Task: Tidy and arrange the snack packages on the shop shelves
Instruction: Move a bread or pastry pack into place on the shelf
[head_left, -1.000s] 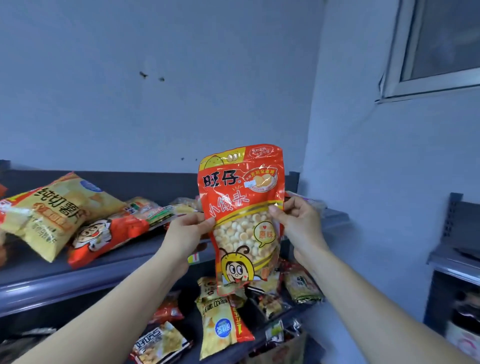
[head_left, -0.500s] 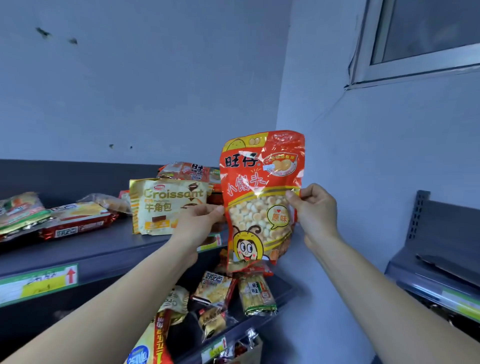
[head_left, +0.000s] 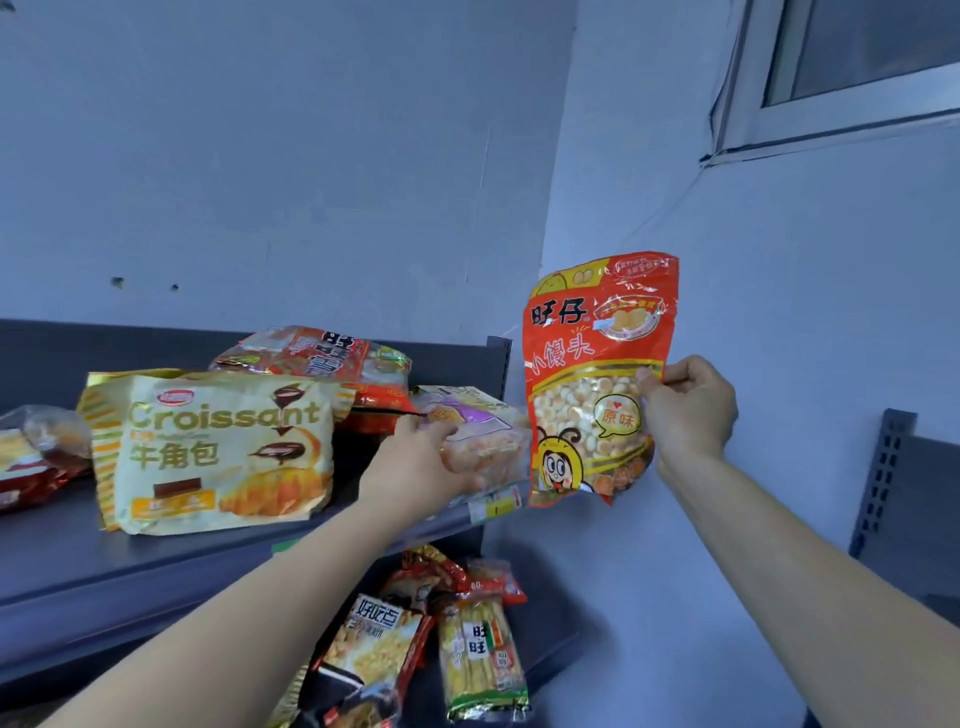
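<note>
The left hand (head_left: 415, 462) curls its fingers round a pale, clear-fronted packet (head_left: 483, 436) lying just right of the Croissant bag (head_left: 218, 447). The right hand (head_left: 691, 410), further right of that bag and past the shelf end, pinches the right edge of the red bun pouch (head_left: 592, 374) and holds it upright in the air. By the look of things, the tidying is at an early stage. Left of the Croissant bag, red-and-clear packets (head_left: 31, 457) lie slumped on the upper shelf (head_left: 156, 561). The bag itself leans with its front outward, and behind it to the right a red cracker bag (head_left: 317, 358) lies piled on others. Below and right of the Croissant bag, a yellow-fronted packet (head_left: 374, 654) and a stick-biscuit packet (head_left: 480, 660) lie jumbled. The pouch has no place yet, and most packets seem to need straightening.
</note>
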